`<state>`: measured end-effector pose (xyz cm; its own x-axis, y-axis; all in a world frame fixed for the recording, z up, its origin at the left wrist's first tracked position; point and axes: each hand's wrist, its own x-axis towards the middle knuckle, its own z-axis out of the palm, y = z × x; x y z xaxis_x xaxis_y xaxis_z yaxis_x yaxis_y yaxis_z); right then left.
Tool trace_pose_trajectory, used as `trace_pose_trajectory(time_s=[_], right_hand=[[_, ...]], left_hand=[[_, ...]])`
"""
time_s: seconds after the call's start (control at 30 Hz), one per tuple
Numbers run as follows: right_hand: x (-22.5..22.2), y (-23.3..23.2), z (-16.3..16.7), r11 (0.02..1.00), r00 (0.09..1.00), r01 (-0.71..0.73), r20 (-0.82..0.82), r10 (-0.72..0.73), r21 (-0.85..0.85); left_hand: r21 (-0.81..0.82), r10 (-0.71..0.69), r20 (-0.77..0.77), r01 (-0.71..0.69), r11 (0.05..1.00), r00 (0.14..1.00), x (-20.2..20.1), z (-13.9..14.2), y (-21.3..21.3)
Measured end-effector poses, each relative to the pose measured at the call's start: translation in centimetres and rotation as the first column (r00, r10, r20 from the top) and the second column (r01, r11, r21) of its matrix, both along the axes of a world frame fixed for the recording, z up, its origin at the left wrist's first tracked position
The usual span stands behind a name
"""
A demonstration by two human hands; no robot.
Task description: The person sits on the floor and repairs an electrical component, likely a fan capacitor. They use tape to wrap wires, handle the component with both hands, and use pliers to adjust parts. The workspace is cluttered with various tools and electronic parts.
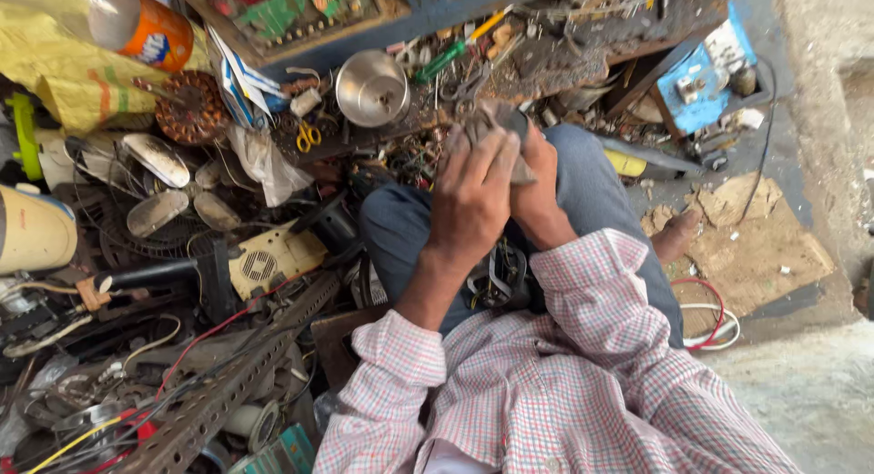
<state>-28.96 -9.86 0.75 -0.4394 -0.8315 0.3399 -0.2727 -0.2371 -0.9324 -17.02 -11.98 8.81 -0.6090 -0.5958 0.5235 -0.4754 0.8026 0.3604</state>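
My left hand [475, 193] and my right hand [537, 178] are pressed together above my knees, both closed around a small dark grey part [499, 121] wrapped in a dirty cloth. The left hand's fingers lie over the top of the part. The right hand is mostly hidden behind the left one. I sit cross-legged in blue trousers [592, 192] and a checked shirt [564, 383]. A dark wired component [496, 278] rests in my lap below the hands.
Heaped scrap fills the left: fan blades [157, 157], a copper motor winding [189, 108], a metal bowl [371, 88], yellow scissors [308, 135], a perforated steel angle bar [232, 383], wires. A blue switch box [696, 87] and torn cardboard [751, 246] lie right, by my bare foot [675, 233].
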Motion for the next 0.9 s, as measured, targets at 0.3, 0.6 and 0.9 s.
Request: trace_pose_trajectory(time_s=[0.3,0.6,0.9], right_hand=[[0.3,0.2,1.1,0.934,0.932,-0.357,0.063,0.357,-0.014],[0.7,-0.1,1.9,0.977,0.931,-0.157,-0.309,0.194,0.142],[-1.0,0.8,2.6,0.860,0.870,-0.488,0.157,0.467,0.146]], left_hand=[[0.546,0.323,-0.838,0.661,0.516,0.440,7.0,0.3,-4.6],[0.624,0.142,-0.654,0.423,0.657,0.743,2.1,-1.1,-5.2],[0.641,-0.017,-0.577,0.466,0.610,0.817,5.8,-2.5,-7.0]])
